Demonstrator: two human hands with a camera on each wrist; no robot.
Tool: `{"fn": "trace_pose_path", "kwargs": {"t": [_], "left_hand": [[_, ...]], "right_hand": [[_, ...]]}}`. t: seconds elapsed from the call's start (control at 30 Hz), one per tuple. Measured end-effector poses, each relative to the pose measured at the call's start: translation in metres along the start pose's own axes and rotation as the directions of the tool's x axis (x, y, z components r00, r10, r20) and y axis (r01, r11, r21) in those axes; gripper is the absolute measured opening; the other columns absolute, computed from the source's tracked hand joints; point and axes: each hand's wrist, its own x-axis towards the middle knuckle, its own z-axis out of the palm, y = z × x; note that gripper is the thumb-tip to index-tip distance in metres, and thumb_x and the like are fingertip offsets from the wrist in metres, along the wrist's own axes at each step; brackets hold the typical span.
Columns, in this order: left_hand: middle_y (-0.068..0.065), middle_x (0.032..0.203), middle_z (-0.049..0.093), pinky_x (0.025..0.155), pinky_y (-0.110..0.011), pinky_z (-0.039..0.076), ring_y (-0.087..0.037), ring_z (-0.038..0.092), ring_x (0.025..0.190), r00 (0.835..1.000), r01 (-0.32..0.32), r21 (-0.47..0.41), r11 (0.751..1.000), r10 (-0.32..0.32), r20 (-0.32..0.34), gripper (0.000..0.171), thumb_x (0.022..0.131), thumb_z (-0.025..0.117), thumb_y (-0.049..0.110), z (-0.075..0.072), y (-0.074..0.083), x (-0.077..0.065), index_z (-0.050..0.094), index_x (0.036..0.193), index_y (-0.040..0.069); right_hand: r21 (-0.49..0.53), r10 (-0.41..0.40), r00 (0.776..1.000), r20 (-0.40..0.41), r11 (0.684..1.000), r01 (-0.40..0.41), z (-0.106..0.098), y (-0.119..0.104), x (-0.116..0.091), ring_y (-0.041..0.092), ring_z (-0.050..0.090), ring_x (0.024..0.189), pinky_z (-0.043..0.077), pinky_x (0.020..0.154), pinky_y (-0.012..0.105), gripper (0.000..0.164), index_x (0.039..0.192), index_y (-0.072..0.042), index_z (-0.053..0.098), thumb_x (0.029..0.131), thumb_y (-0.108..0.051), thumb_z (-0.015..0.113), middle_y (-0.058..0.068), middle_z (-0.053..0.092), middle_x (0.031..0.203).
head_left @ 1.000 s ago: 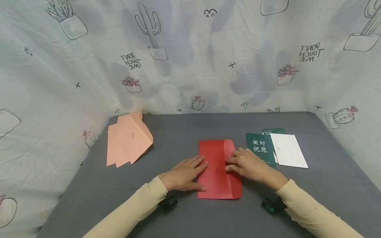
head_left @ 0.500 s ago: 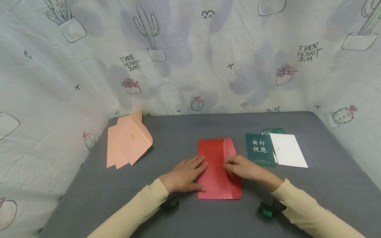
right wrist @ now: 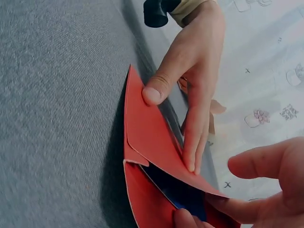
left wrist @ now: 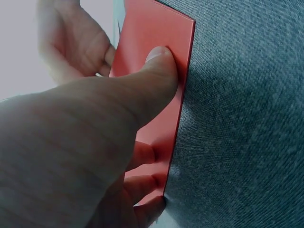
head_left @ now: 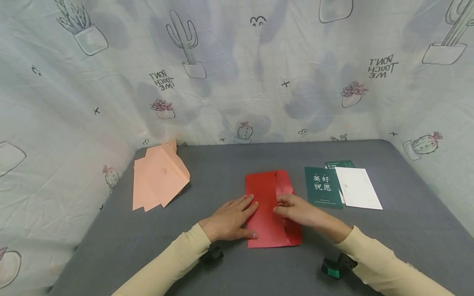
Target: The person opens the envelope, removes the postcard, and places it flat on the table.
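Observation:
A red envelope (head_left: pixel 262 222) lies on the grey table, its flap (head_left: pixel 295 235) spread out to the right. My left hand (head_left: pixel 226 218) rests flat on the left part, and in the left wrist view its thumb (left wrist: pixel 161 66) presses near the edge. At the mouth is my right hand (head_left: pixel 298 211). Seen from the right wrist, one finger (right wrist: pixel 235 208) reaches under the front panel (right wrist: pixel 161 137) and another fingertip (right wrist: pixel 184 219) touches the flap side, while the thumb (right wrist: pixel 251 164) stands away from the paper. A dark blue surface (right wrist: pixel 178 185) shows inside the gaping mouth.
Several peach envelopes (head_left: pixel 157 179) lie overlapping at the back left of the table (head_left: pixel 229 271). At the right are dark green cards (head_left: pixel 323 193) with white characters and a white card (head_left: pixel 358 188). A patterned cloth (head_left: pixel 237 82) hangs behind.
My right hand has moved a little left, its fingers drawing in at the envelope's mouth. The front panel's edge has lifted and the mouth gapes wider. The left hand stays in place.

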Motion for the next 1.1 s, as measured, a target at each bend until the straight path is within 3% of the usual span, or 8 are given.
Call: {"fn": "trace_pose_path", "kwargs": {"t": [0.13, 0.3, 0.5, 0.67, 0.77, 0.87, 0.97, 1.1], "left_hand": [[-0.008, 0.17, 0.021, 0.123, -0.051, 0.028, -0.03, 0.023, 0.157, 1.0, 0.001, -0.006, 1.0, -0.001, -0.008, 0.088, 0.092, 0.066, 0.056, 0.001, 0.0, 0.0, 0.031, 0.16, 0.014], [-0.007, 0.171, 0.02, 0.124, -0.05, 0.028, -0.029, 0.023, 0.157, 1.0, 0.003, -0.013, 1.0, -0.004, -0.011, 0.088, 0.092, 0.066, 0.057, 0.002, -0.001, 0.0, 0.03, 0.16, 0.015], [-0.006, 0.17, 0.021, 0.123, -0.05, 0.028, -0.028, 0.023, 0.157, 1.0, 0.007, -0.01, 1.0, -0.007, -0.01, 0.088, 0.091, 0.066, 0.058, 0.003, -0.002, 0.001, 0.031, 0.16, 0.016], [-0.006, 0.171, 0.019, 0.124, -0.05, 0.027, -0.027, 0.022, 0.157, 1.0, 0.016, -0.029, 0.999, -0.015, 0.001, 0.089, 0.091, 0.064, 0.06, 0.005, -0.004, 0.001, 0.029, 0.161, 0.017], [-0.005, 0.171, 0.02, 0.124, -0.05, 0.028, -0.027, 0.022, 0.157, 1.0, 0.015, -0.03, 0.999, -0.015, 0.001, 0.089, 0.091, 0.065, 0.06, 0.005, -0.004, 0.001, 0.029, 0.161, 0.017], [-0.005, 0.171, 0.021, 0.124, -0.05, 0.028, -0.026, 0.022, 0.157, 1.0, 0.012, -0.023, 1.0, -0.013, -0.003, 0.089, 0.091, 0.064, 0.06, 0.005, -0.005, 0.001, 0.03, 0.161, 0.017], [-0.005, 0.171, 0.021, 0.124, -0.05, 0.028, -0.026, 0.022, 0.157, 1.0, 0.012, -0.018, 1.0, -0.012, -0.004, 0.089, 0.091, 0.064, 0.061, 0.004, -0.005, 0.001, 0.03, 0.161, 0.017], [-0.004, 0.171, 0.021, 0.124, -0.05, 0.027, -0.025, 0.022, 0.157, 1.0, 0.011, -0.01, 1.0, -0.011, -0.006, 0.09, 0.091, 0.064, 0.061, 0.004, -0.004, 0.0, 0.03, 0.161, 0.017]], "right_hand": [[0.097, 0.038, 0.999, -0.021, 0.995, -0.036, 0.003, 0.003, 0.0, 0.02, 0.061, 0.101, 0.05, 0.085, 0.031, 0.035, 0.123, 0.0, 0.062, 0.096, -0.022, 0.062, 0.011, 0.067, 0.111], [0.193, 0.063, 0.998, -0.029, 0.98, -0.056, 0.004, 0.009, 0.003, 0.023, 0.061, 0.109, 0.052, 0.09, 0.034, 0.046, 0.135, 0.002, 0.055, 0.095, -0.021, 0.062, 0.016, 0.063, 0.124], [0.245, 0.102, 0.991, -0.085, 0.966, -0.078, 0.0, 0.018, 0.008, 0.024, 0.066, 0.097, 0.061, 0.081, 0.039, 0.058, 0.149, 0.006, 0.037, 0.098, -0.008, 0.06, 0.028, 0.053, 0.134], [0.264, 0.139, 0.985, -0.099, 0.958, -0.109, -0.004, 0.021, 0.012, 0.021, 0.068, 0.086, 0.063, 0.074, 0.038, 0.058, 0.149, 0.006, 0.038, 0.097, -0.005, 0.061, 0.029, 0.056, 0.132], [0.266, 0.156, 0.985, -0.08, 0.955, -0.13, -0.005, 0.022, 0.017, 0.017, 0.069, 0.081, 0.062, 0.072, 0.037, 0.06, 0.149, 0.008, 0.036, 0.098, -0.009, 0.061, 0.026, 0.064, 0.122], [0.268, 0.167, 0.984, -0.06, 0.953, -0.145, -0.008, 0.024, 0.023, 0.013, 0.069, 0.071, 0.062, 0.07, 0.035, 0.056, 0.145, 0.012, 0.042, 0.098, -0.011, 0.062, 0.017, 0.07, 0.098], [0.263, 0.168, 0.986, -0.021, 0.952, -0.157, -0.011, 0.028, 0.027, 0.01, 0.068, 0.063, 0.062, 0.069, 0.033, 0.038, 0.127, 0.011, 0.058, 0.098, -0.013, 0.063, 0.007, 0.065, 0.077], [0.256, 0.177, 0.984, 0.016, 0.95, -0.176, -0.014, 0.029, 0.029, 0.01, 0.069, 0.061, 0.062, 0.069, 0.033, 0.022, 0.103, 0.005, 0.067, 0.098, -0.016, 0.064, 0.002, 0.06, 0.07]]}}
